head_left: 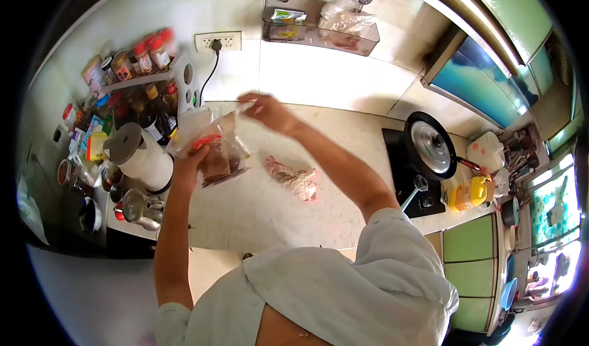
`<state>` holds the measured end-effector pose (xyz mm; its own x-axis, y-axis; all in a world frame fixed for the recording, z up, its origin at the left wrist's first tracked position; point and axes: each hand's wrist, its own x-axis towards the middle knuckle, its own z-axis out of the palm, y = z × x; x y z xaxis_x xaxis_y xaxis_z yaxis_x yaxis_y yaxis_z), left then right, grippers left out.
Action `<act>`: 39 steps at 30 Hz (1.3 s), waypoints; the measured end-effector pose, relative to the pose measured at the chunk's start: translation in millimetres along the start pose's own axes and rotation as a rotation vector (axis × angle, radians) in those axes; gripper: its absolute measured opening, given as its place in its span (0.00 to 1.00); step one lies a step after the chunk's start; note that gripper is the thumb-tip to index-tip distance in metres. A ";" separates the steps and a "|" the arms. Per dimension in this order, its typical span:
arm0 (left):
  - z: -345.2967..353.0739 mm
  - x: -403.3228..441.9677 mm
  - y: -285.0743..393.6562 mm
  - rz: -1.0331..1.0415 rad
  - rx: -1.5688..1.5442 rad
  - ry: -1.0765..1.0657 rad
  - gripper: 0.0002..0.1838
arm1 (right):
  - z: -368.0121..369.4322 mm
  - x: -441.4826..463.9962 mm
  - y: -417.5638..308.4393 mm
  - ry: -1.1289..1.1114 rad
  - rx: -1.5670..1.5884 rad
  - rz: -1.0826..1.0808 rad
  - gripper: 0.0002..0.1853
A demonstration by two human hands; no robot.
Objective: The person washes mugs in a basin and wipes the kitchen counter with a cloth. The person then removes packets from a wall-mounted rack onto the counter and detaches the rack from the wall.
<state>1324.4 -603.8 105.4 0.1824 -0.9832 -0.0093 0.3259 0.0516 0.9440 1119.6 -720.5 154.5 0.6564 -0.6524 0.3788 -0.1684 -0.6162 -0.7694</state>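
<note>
My left hand [194,160] is closed around the side of a clear plastic bag [230,159] with a red strip near its top. Brownish-red contents [215,157] show inside it; their kind is unclear. My right hand [265,109], slightly blurred, is raised over the bag's upper edge. Its fingers are pinched together, and a bit of clear plastic shows at their tips. On the counter [276,220], right of the bag, lies a pale pinkish piece of what looks like raw meat [294,179], touched by neither hand.
A white kettle [150,162] and a metal-and-glass pot [140,208] stand at the left, below a rack of bottles and jars [144,79]. To the right, a lidded frying pan [431,144] sits on the black cooktop [396,155], beside a yellow oil jug [467,192].
</note>
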 end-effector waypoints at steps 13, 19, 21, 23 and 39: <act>-38.2 -25.4 -8.0 0.277 0.376 0.120 0.14 | -243.7 92.1 33.6 0.570 -0.962 0.483 0.41; -45.2 -37.2 -2.0 0.219 0.562 0.228 0.14 | -263.5 106.7 43.9 0.694 -0.780 0.416 0.29; -46.8 -40.5 -2.2 0.218 0.578 0.250 0.14 | -291.7 112.6 61.6 0.798 -0.504 0.279 0.23; -57.4 -35.6 -10.3 0.328 0.609 0.175 0.14 | -287.2 102.1 34.7 0.799 -0.246 0.157 0.14; -96.8 -20.1 -104.0 0.282 0.443 0.622 0.17 | 94.2 -20.6 74.8 -0.063 0.225 0.511 0.17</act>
<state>1376.6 -572.4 -24.5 0.7275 -0.6593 0.1899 -0.1829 0.0804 0.9798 1162.7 -711.5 40.8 0.5766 -0.8112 -0.0971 -0.3201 -0.1150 -0.9404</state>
